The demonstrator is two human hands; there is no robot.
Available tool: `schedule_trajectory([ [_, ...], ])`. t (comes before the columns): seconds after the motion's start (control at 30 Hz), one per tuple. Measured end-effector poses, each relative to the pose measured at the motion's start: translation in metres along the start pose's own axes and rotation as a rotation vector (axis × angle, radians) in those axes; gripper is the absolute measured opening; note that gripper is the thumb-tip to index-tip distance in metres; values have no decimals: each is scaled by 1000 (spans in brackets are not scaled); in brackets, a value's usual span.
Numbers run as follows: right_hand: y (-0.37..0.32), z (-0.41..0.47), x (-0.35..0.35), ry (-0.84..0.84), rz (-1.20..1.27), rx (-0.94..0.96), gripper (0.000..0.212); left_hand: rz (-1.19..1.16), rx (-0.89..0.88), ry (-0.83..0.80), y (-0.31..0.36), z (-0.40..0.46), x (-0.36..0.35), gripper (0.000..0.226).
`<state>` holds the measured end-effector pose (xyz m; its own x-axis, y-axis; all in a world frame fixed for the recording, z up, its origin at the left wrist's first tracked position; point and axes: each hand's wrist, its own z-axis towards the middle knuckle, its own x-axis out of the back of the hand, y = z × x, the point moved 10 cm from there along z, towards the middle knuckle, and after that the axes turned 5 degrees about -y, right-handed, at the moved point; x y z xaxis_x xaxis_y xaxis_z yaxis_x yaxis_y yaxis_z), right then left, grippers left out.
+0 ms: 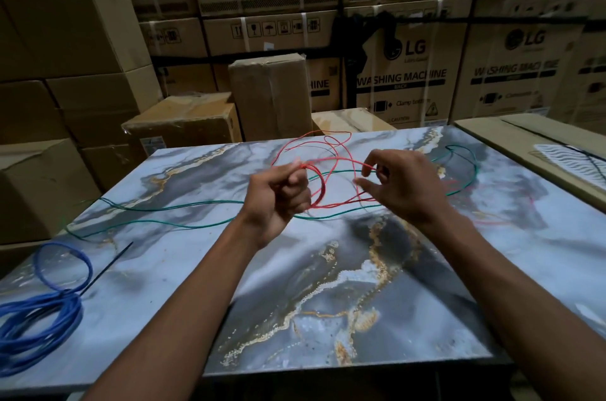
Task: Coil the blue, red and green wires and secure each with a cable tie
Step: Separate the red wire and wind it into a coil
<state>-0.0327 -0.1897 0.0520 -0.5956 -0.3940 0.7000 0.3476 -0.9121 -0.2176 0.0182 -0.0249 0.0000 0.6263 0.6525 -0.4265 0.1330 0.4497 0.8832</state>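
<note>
Three wires show on the marble-patterned bench (pixel 328 285): one thin red wire (pixel 331 167) looped at centre frame, one long green wire (pixel 183 203) trailing flat across the middle, one coiled blue wire (pixel 39 312) at lower left (a thin black cable tie (pixel 108 266) beside it). The left hand (pixel 278 194) clamps its grip on the red loops; the right hand (pixel 403 184) pinches a red strand. Two cardboard cartons (pixel 406 72) at upper right read "LG WASHING MACHINE".

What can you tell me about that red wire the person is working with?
The red wire is thin, flexible and plastic-coated. It is partly gathered into a few loose loops, held up over the marbled table. The left hand grips the bunched loops, and the right hand pinches a strand. More red slack trails away behind the hands, crossing the green wire.
</note>
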Motion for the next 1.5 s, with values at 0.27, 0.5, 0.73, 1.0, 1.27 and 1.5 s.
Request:
schedule_trajectory([
  [0.27, 46, -8, 22, 128, -275, -319, 56, -379, -188, 170, 27, -4, 39, 42],
  [0.5, 64, -17, 2, 102, 45, -479, 128, -403, -256, 366, 30, -8, 69, 39],
  [0.73, 66, -10, -20, -205, 115, -404, 33, -462, -298, 644, 33, -22, 111, 39],
  [1.0, 96, -14, -3, -152, -24, -439, 57, -412, -354, 1018, 33, -52, 142, 33],
  [1.27, 113, -21, 26, 114, 211, -470, 31, -274, -379, 1170, 43, -67, 167, 33],
  [1.5, 142, -43, 24, 413, 788, -918, 42, 39, -356, 966, 41, -40, 130, 39],
])
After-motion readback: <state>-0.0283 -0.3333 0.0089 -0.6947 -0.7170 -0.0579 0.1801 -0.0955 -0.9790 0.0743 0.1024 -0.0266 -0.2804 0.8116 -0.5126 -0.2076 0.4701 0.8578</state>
